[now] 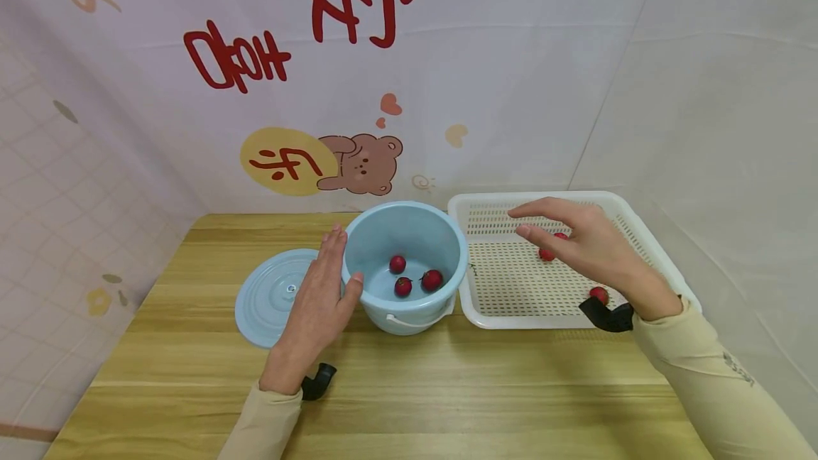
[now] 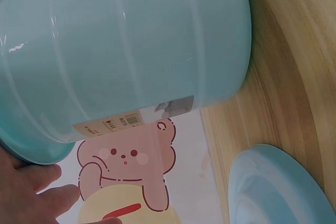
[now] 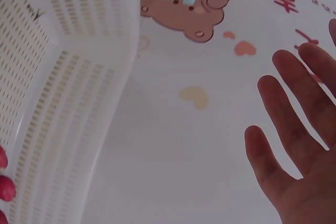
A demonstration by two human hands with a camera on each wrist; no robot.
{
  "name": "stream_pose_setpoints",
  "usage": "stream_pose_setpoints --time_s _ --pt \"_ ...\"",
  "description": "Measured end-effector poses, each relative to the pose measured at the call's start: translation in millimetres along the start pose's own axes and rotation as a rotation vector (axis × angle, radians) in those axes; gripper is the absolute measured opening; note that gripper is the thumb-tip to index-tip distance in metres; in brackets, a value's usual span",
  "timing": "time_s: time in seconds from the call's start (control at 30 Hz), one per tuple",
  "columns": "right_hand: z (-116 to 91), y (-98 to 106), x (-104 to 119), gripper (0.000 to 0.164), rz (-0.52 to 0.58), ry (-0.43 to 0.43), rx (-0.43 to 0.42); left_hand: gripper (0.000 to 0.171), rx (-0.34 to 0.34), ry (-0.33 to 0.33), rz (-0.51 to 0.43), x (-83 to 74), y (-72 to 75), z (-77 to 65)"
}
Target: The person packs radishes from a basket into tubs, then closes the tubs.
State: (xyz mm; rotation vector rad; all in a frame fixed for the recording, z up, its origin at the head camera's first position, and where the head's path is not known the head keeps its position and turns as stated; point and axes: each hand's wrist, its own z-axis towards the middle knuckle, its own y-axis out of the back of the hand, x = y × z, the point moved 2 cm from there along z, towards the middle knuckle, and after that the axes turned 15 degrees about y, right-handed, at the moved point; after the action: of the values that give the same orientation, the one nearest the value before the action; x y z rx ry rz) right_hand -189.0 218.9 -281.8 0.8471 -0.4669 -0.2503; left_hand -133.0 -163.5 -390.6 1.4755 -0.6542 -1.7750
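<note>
My left hand [image 1: 319, 297] lies with straight fingers along the left rim of a light blue bucket [image 1: 402, 226]. In the left wrist view, its fingertips are right at the rim. Three small round red fruits [image 1: 431, 280], some with dark stem ends, sit on the bucket floor. Over a white perforated plastic basket [image 1: 511, 323] hovers my right hand [image 1: 591, 240], its fingers spread and holding nothing in the right wrist view. A few more red fruits [image 1: 598, 295] lie in the basket, partly hidden by this hand and its wrist.
The round light blue lid [image 1: 255, 307] lies on the wooden table [image 1: 447, 396] left of the bucket, partly behind my left hand. A white handle [image 1: 418, 323] hangs at the bucket's front. Behind the table rises a printed white cloth [image 1: 511, 105].
</note>
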Motion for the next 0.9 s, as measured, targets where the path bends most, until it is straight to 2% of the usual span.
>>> stream_pose_setpoints --time_s 0.23,0.5,0.9 --pt "-9.1 9.9 -21.9 0.028 0.022 -0.116 0.065 0.072 0.004 0.005 0.007 0.8 0.2 0.0" --pt "-23.9 13.0 -56.3 0.028 0.086 -0.365 0.148 0.071 0.001 -0.003 0.008 0.7 0.0 0.0" --pt "-37.9 8.6 -102.2 0.037 0.177 -0.439 0.254 0.071 -0.002 -0.007 -0.006 0.6 -0.3 -1.1"
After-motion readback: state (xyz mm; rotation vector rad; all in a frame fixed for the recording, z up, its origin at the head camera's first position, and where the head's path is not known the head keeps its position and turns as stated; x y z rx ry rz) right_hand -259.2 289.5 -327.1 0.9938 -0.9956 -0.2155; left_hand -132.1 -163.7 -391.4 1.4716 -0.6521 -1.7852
